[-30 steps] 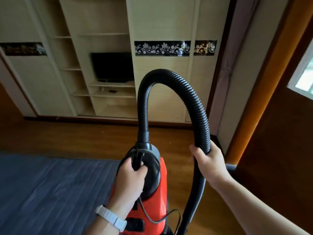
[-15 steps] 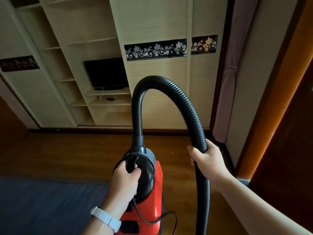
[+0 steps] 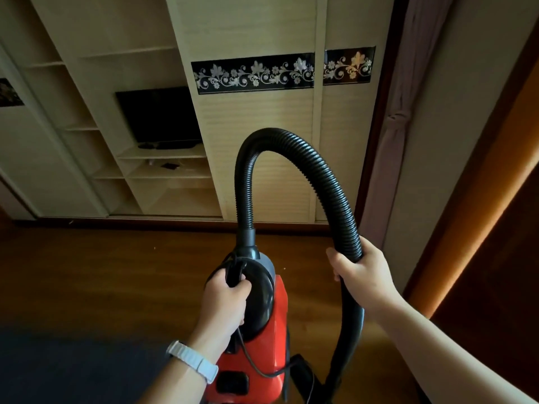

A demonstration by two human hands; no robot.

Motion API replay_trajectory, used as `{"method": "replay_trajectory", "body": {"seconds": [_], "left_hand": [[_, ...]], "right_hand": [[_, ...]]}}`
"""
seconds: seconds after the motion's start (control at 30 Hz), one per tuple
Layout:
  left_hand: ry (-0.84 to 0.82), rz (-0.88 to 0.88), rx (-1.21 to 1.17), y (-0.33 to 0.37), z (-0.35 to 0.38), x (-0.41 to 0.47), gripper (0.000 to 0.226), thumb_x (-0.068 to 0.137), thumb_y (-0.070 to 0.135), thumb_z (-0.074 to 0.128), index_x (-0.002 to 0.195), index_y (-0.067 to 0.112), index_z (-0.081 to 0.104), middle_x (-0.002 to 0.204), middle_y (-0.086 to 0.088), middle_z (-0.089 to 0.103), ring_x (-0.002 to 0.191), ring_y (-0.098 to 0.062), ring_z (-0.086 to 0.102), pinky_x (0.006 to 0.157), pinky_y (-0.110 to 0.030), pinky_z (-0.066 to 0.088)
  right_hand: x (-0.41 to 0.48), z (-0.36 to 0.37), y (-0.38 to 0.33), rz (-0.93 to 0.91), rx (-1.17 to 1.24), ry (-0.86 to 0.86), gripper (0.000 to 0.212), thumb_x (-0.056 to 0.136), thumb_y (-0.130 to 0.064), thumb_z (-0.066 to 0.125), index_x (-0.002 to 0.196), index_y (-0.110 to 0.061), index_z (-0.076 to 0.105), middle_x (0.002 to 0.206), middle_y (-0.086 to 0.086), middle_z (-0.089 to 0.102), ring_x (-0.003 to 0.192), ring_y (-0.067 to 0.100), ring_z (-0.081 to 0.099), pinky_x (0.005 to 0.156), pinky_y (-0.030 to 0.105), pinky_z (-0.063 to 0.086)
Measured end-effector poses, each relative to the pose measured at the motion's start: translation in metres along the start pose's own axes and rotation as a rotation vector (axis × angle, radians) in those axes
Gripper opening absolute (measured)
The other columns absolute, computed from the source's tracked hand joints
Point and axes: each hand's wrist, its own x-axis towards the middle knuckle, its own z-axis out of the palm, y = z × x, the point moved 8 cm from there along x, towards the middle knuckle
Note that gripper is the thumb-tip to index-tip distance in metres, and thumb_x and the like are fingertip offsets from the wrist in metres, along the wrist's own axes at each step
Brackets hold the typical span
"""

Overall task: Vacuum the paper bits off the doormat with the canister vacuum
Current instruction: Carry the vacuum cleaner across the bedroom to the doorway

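Entry: carrying phase, suction not yet on the mat.

Left hand [image 3: 226, 298]: fingers curled tight round the black carry handle [image 3: 233, 272] on top of the red canister vacuum [image 3: 262, 345]. The canister appears to hang from this grip above the wood floor [image 3: 116, 272].

Right hand [image 3: 361, 272]: just right of the canister, fingers and thumb wrapped round the ribbed hose [image 3: 291, 147] where it meets the smooth lower tube. The hose arches high above the canister. I cannot see its nozzle end, which runs out of frame below.

Dark blue mat [image 3: 73, 368]: on the floor left of the canister and nearer me. I take it to be the doormat. No paper bits can be made out on it in this light.

Risks, as I judge them:
- The power cord [image 3: 256, 368] loops loose down the canister's near side and could snag or trip me when I set it down.
- The hanging canister could swing right into the brown door frame [image 3: 466, 228].
- With the nozzle unseen, it may drag or catch the mat edge and scatter the paper.
- A tight hose arch could kink and cut suction.
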Motion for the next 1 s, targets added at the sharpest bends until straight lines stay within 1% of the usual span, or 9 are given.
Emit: {"method": "replay_trajectory", "body": {"seconds": [0.17,0.27,0.37,0.47,0.57,0.63,0.8,0.93,1.0], "left_hand": [[-0.049,0.001,-0.037,0.005,0.026,0.083,0.006,0.095,0.009,0.055,0.093,0.007,0.060,0.048,-0.005,0.045,0.034,-0.018,0.041,0.037,-0.024,0.035],[-0.074,-0.002,-0.063,0.013,0.035,0.140,0.006,0.095,0.008,0.055,0.092,0.007,0.060,0.049,-0.006,0.046,0.035,-0.019,0.041,0.037,-0.025,0.035],[-0.081,0.006,-0.085,0.025,0.035,0.192,0.005,0.093,0.006,0.055,0.091,0.003,0.058,0.049,-0.006,0.043,0.035,-0.019,0.039,0.036,-0.024,0.033],[-0.094,0.021,-0.067,0.034,0.034,0.241,0.004,0.093,0.006,0.055,0.091,0.004,0.058,0.048,-0.005,0.044,0.035,-0.019,0.041,0.037,-0.024,0.034],[-0.083,0.025,-0.054,0.041,0.029,0.281,0.005,0.092,0.005,0.055,0.090,0.006,0.059,0.047,-0.002,0.046,0.035,-0.018,0.043,0.038,-0.025,0.035],[-0.062,0.014,-0.055,0.042,0.023,0.306,0.004,0.092,0.005,0.056,0.091,0.006,0.059,0.048,-0.003,0.047,0.035,-0.017,0.044,0.038,-0.026,0.036],[0.013,-0.019,-0.010,0.039,0.011,0.366,0.004,0.092,0.006,0.056,0.090,0.006,0.059,0.049,-0.005,0.047,0.035,-0.018,0.044,0.038,-0.026,0.036],[0.078,-0.050,0.026,0.034,0.009,0.417,0.005,0.093,0.009,0.056,0.091,0.007,0.060,0.049,-0.004,0.047,0.036,-0.017,0.045,0.038,-0.025,0.037],[0.116,-0.070,0.024,0.032,0.009,0.448,0.007,0.095,0.014,0.058,0.091,0.008,0.060,0.049,-0.002,0.047,0.036,-0.017,0.045,0.038,-0.025,0.037]], "right_hand": [[0.080,0.015,0.018,0.030,-0.052,0.033,0.017,0.088,-0.013,0.070,0.078,-0.013,0.056,0.058,0.003,0.058,0.047,0.007,0.052,0.045,0.016,0.044],[0.133,0.033,0.021,0.036,-0.099,0.051,0.018,0.088,-0.012,0.070,0.077,-0.010,0.056,0.057,0.004,0.058,0.046,0.008,0.052,0.046,0.017,0.044],[0.183,0.051,0.019,0.040,-0.138,0.067,0.018,0.087,-0.014,0.071,0.077,-0.010,0.056,0.057,0.005,0.058,0.047,0.010,0.054,0.049,0.022,0.045],[0.230,0.069,0.016,0.033,-0.144,0.069,0.016,0.086,-0.015,0.069,0.078,-0.009,0.055,0.058,0.006,0.059,0.048,0.010,0.054,0.052,0.025,0.044],[0.270,0.092,0.013,0.021,-0.129,0.031,0.017,0.086,-0.014,0.067,0.080,-0.003,0.055,0.060,0.007,0.058,0.049,0.010,0.053,0.051,0.023,0.044],[0.297,0.107,0.014,0.020,-0.137,-0.004,0.017,0.085,-0.015,0.067,0.082,-0.002,0.055,0.061,0.008,0.059,0.050,0.010,0.054,0.053,0.026,0.046],[0.365,0.151,0.024,-0.015,-0.105,-0.077,0.016,0.084,-0.019,0.070,0.079,-0.010,0.057,0.058,0.004,0.060,0.050,0.010,0.055,0.051,0.022,0.046],[0.430,0.187,0.043,-0.016,-0.060,-0.143,0.016,0.087,-0.016,0.069,0.081,-0.008,0.057,0.060,0.006,0.059,0.049,0.009,0.055,0.048,0.018,0.045],[0.468,0.207,0.050,-0.007,-0.033,-0.188,0.016,0.087,-0.017,0.069,0.081,-0.009,0.056,0.061,0.006,0.059,0.049,0.008,0.055,0.050,0.021,0.046]]}}
